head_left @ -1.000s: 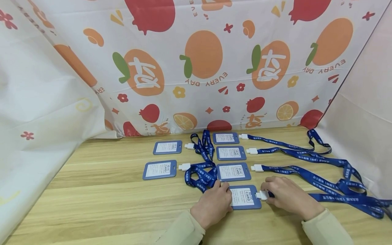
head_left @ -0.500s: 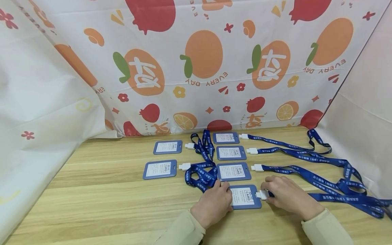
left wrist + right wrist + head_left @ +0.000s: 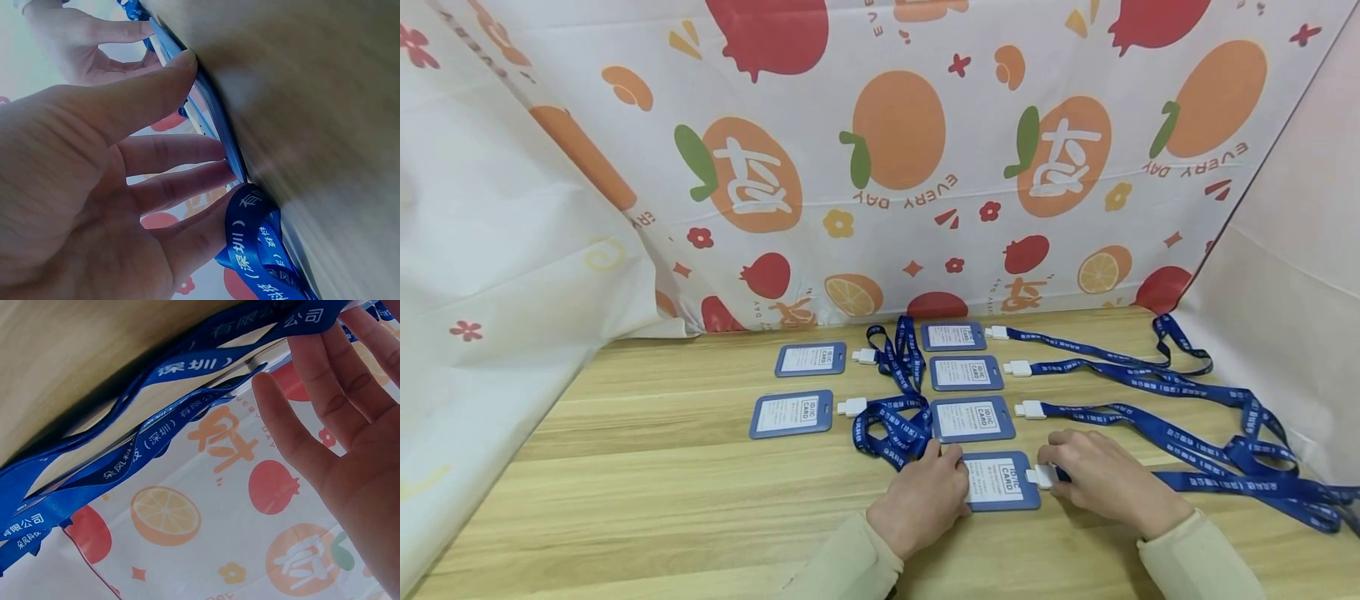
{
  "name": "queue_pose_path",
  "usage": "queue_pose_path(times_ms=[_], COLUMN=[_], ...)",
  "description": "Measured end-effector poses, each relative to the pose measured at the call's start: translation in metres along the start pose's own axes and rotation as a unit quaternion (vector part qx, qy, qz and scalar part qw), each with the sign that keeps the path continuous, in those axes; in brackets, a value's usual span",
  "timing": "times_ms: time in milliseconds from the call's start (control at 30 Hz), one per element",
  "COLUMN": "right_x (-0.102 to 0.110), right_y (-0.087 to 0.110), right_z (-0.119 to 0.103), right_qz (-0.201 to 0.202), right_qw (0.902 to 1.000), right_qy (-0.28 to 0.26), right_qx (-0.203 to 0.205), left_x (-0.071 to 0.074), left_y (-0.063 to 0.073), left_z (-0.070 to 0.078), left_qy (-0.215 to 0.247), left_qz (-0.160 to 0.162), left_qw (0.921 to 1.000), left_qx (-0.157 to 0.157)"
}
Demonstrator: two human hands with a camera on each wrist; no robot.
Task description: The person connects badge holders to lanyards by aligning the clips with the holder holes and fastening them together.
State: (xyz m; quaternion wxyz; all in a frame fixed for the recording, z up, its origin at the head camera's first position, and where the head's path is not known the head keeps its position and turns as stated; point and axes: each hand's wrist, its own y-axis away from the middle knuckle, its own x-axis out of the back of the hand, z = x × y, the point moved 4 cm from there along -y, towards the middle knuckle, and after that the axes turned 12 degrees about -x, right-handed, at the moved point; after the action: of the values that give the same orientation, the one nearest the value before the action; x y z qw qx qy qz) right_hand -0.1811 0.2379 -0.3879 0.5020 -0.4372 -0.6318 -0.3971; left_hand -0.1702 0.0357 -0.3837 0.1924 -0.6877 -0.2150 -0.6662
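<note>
The table [image 3: 625,517] carries everything flat; a blue lanyard [image 3: 1202,482] runs off toward the right edge, seemingly so its slack stays off the badges; in comes the left hand [image 3: 922,500], thumb and fingers pinching opposite sides of a badge holder [image 3: 1002,482], right of middle toward the near edge, presumably to steady it; the right hand [image 3: 1108,479], fingers narrow, pinches the white clip [image 3: 1042,477] right at the holder's slotted end, likely keeping the two in line.

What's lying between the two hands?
The head view shows part of a blue card holder and a white clip between the left hand and the right hand.
</note>
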Motion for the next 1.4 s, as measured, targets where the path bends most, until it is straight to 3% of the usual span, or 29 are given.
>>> queue_pose_path(times_ms=[767, 1400], right_x=[0.0028, -0.0011], right_y=[0.0006, -0.0007], right_z=[-0.0008, 0.0012], right_qz=[0.018, -0.025], right_qw=[0.9995, 0.9989], right_qy=[0.002, -0.037], right_qx=[0.024, -0.012], left_x=[0.0035, 0.0023], left_y=[0.0005, 0.0023], left_z=[-0.0005, 0.0001], left_qy=[-0.015, -0.014], left_qz=[0.007, 0.013], left_qw=[0.9999, 0.9998], left_qx=[0.003, 0.004])
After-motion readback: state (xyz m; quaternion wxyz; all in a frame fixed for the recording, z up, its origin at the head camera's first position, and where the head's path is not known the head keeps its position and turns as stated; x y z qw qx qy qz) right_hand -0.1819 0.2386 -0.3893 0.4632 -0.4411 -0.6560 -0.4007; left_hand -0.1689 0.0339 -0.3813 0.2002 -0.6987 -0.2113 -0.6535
